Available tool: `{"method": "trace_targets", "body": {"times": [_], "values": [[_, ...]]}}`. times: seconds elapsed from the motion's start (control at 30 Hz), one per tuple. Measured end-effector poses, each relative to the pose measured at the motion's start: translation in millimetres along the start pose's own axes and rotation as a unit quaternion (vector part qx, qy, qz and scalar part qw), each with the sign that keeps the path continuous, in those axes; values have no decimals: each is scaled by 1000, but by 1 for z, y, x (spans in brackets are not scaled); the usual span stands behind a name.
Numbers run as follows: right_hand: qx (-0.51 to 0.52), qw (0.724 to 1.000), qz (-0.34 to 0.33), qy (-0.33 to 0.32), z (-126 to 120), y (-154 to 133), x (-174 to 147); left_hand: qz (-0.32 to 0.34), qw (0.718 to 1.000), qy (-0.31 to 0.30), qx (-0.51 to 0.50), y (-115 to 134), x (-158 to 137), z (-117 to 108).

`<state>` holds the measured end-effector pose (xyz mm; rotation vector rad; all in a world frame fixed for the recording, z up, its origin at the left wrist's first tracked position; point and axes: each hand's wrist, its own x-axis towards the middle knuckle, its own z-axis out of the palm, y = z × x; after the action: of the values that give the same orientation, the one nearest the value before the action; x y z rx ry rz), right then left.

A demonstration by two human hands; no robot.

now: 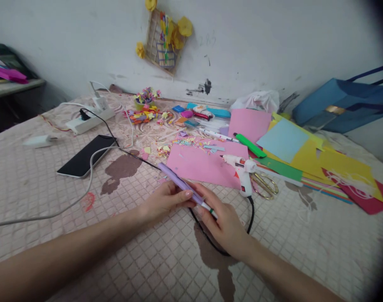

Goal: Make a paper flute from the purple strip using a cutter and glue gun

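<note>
A strip of purple paper [175, 178] is wrapped lengthwise round a white pen [207, 206] with a green band near its end. My left hand [166, 198] pinches the paper roll, thumb on top. Closed on the lower part is my right hand [226, 224], its fingers along the paper and the pen's bare end. Just beyond the hands lies a pink sheet [197, 167] with paper scraps on it. To the right, a white glue gun [245, 184] rests on the table near gold-handled scissors [268, 188].
A black-screened phone [84, 157] and a white power strip [92, 121] stand left, with cables crossing the table. A green marker [249, 144] and coloured sheets [342, 165] lie right. A blue bag [342, 105] leans at the wall. Small paper flowers [146, 96] sit behind.
</note>
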<state>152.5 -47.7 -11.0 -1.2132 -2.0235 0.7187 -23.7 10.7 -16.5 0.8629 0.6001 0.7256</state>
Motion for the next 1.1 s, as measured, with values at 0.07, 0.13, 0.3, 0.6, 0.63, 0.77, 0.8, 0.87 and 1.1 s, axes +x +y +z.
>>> {"method": "trace_targets", "body": {"times": [0.07,0.13,0.3,0.6,0.63,0.77,0.8,0.87,1.1], "values": [[17,1000,18,-8,-2,-1,0,-2,1000,-5,10,0,0,-1],[23,1000,18,-5,-4,-2,0,-3,1000,-9,15,0,0,-2],[14,1000,11,10,-5,-3,-2,22,999,17,32,2,2,-4],[-24,998,-33,43,-1,-3,-1,20,997,-5,78,1,1,0],[-31,998,-41,48,-1,-3,0,23,996,-4,83,1,0,1],[-49,994,-73,63,-1,-1,2,33,996,16,81,0,0,2],[-49,994,-79,64,-1,-1,2,31,996,20,76,0,0,2],[-45,994,-74,65,-1,0,2,26,998,24,57,1,0,2],[-22,999,-12,25,-7,-2,1,54,997,50,5,6,2,1]]}}
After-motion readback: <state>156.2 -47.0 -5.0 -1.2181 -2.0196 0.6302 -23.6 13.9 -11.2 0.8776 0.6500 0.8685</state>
